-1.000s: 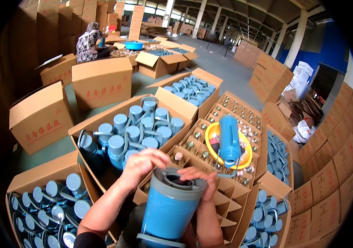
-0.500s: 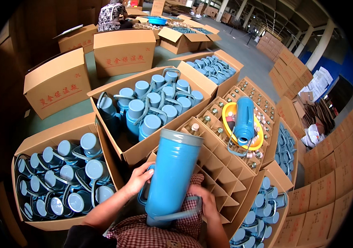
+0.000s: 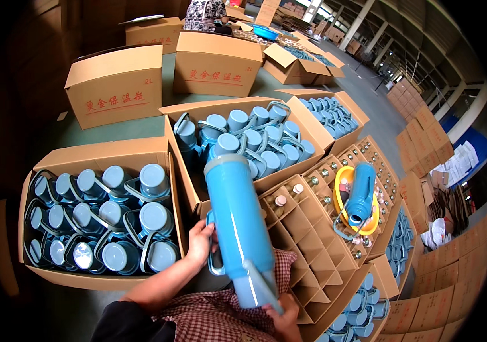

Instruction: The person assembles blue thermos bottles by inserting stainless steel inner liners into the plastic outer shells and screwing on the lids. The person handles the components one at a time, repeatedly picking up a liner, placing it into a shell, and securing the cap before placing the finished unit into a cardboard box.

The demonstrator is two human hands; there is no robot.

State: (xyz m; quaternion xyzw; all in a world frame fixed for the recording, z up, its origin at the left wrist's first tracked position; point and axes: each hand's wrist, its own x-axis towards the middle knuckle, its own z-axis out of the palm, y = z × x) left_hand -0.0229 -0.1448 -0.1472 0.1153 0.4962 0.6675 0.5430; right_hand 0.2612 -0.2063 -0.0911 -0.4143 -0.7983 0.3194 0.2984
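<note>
Both hands grip a tall blue thermos flask (image 3: 237, 228): left hand (image 3: 200, 242) at its handle, right hand (image 3: 283, 316) under its base, above a divided cardboard carton (image 3: 312, 251).

From my feed, everything sits on a grey-green concrete floor (image 3: 141, 128). Two closed brown cardboard cartons (image 3: 117, 85) stand side by side at the back. Nearer are open cardboard boxes packed with light blue plastic flask casings (image 3: 104, 219), touching edge to edge, and a brown divider box of cardboard cells (image 3: 306, 228) just beside them. Stacks of flat brown cartons (image 3: 426, 119) line the right side.
</note>
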